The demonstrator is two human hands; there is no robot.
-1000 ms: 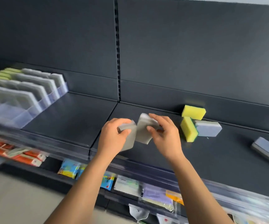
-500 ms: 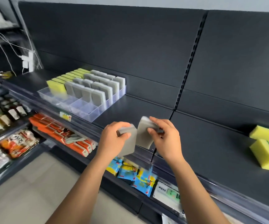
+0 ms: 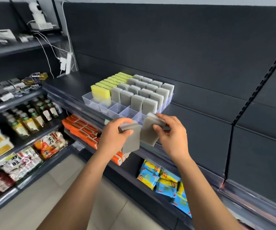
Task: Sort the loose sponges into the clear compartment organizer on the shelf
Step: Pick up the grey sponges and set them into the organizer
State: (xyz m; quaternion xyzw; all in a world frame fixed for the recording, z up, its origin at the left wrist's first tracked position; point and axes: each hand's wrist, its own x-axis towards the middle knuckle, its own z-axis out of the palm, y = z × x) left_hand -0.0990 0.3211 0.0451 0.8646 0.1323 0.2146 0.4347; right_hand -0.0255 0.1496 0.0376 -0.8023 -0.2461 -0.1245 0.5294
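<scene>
left hand (image 3: 115, 135): gripping grey sponge (image 3: 130, 138), held just in front of the shelf edge
right hand (image 3: 172, 135): pinching second grey sponge (image 3: 148, 130), beside the first
organizer (image 3: 112, 107): on dark shelf (image 3: 200, 123), yellow and grey sponges upright, front cells bare
room: store aisle, packaged goods on lower shelves, tiled floor (image 3: 34, 205)

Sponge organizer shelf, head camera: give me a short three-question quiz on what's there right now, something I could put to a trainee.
1. True or false: the left sponge in the left hand and the right sponge in the right hand are both grey.
2. Pick one: the leftmost column of sponges in the clear organizer is A yellow, B orange, C blue.
3. Fill in: the organizer's compartments nearest the person are ____.

Key: 1 true; 2 A; 3 empty.
</scene>
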